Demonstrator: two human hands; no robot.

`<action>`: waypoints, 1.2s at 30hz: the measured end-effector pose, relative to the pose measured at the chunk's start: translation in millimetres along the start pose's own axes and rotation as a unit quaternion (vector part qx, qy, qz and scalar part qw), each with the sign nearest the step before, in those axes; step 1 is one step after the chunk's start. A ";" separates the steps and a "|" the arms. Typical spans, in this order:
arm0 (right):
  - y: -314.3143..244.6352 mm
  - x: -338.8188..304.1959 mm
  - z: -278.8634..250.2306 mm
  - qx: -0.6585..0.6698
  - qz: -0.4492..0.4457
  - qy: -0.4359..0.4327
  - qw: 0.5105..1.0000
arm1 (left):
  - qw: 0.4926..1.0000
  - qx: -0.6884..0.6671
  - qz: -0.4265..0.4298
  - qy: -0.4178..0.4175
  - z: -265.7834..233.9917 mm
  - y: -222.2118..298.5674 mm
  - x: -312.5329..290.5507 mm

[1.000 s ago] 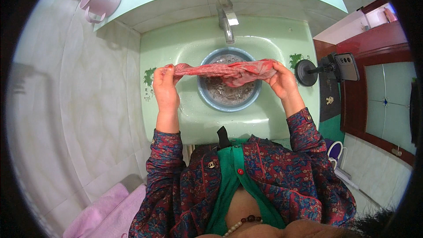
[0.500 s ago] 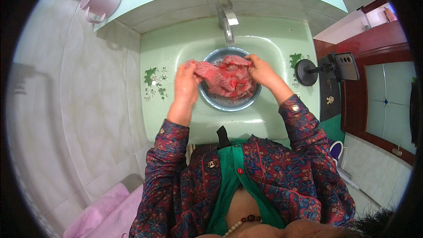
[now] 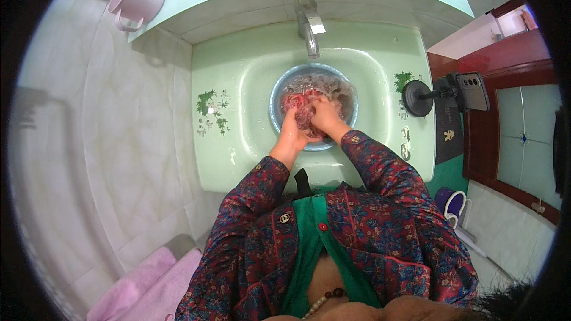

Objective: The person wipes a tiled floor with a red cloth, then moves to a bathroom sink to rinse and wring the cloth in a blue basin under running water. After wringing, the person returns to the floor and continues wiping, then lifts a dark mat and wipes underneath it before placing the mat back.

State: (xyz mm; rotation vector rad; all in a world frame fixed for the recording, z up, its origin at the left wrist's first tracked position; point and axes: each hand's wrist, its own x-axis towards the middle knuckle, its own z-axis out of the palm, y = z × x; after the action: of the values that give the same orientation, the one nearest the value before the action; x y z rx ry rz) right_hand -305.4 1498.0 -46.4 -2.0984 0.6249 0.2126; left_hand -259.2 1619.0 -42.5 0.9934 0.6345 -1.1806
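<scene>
Red cloth point(image 3: 300, 107) sits bunched in blue bowl point(image 3: 278, 86) inside green sink point(image 3: 238, 113), right under tap point(image 3: 309, 27). Your left hand point(image 3: 291, 134) and right hand point(image 3: 324, 116) both squeeze cloth, hands touching. Pink cup point(image 3: 135, 1) on shelf, far off. Phone on stand point(image 3: 452, 90) beside sink.
</scene>
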 end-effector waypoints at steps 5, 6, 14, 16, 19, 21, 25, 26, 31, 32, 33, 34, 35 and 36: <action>-36.4 -35.0 -0.9 0.126 -0.149 -0.008 0.981 | 0.989 -0.116 0.089 -0.038 -5.8 27.9 11.1; -43.8 -46.9 -3.6 0.134 -0.182 0.015 0.974 | 0.990 -0.089 0.050 -0.100 -8.6 32.9 8.0; -79.6 -64.9 -8.8 0.031 -0.333 0.116 0.935 | 0.936 0.115 0.229 -0.242 7.8 9.7 -27.4; -73.7 -54.4 -6.2 -0.020 -0.345 0.155 0.925 | 0.934 0.039 0.235 -0.265 8.9 5.5 -19.7; -57.9 -32.0 -8.3 -0.094 -0.323 0.184 0.924 | 0.966 -0.145 0.098 -0.189 9.7 11.3 1.6; -43.5 -15.3 -15.6 -0.116 -0.308 0.198 0.923 | 0.971 -0.151 0.103 -0.153 11.6 7.9 7.7; -7.3 20.9 -38.8 -0.117 -0.055 0.179 0.975 | 0.980 -0.075 0.147 -0.115 14.7 2.7 -2.4; 0.9 20.8 -37.5 -0.048 -0.043 0.210 0.976 | 0.979 -0.029 0.180 -0.094 15.3 2.5 -7.2; 18.8 -3.4 -0.6 -0.198 -0.036 0.099 0.975 | 0.990 -0.016 0.131 0.042 14.1 12.2 -13.3; 22.3 -10.0 3.0 -0.238 -0.084 0.064 0.965 | 0.992 -0.005 0.127 0.010 11.9 14.2 -11.8; 24.0 -13.8 6.8 -0.269 -0.111 -0.038 0.956 | 0.994 -0.004 0.110 -0.015 9.6 14.5 -9.8; 25.9 -13.7 7.3 -0.272 -0.113 -0.023 0.955 | 0.994 -0.003 0.105 -0.033 7.3 14.7 -6.6; 27.1 -12.5 7.3 -0.269 -0.106 -0.048 0.956 | 0.995 -0.012 0.087 -0.044 5.3 13.1 -3.3; 27.8 -8.7 5.8 -0.283 -0.098 -0.035 0.953 | 0.997 -0.020 0.068 -0.040 3.6 11.3 0.4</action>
State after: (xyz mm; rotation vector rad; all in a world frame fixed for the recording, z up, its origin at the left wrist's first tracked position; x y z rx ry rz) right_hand -326.5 1493.0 -66.7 -2.6731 0.3278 0.3867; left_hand -248.7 1616.3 -37.8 0.9366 0.5165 -1.0783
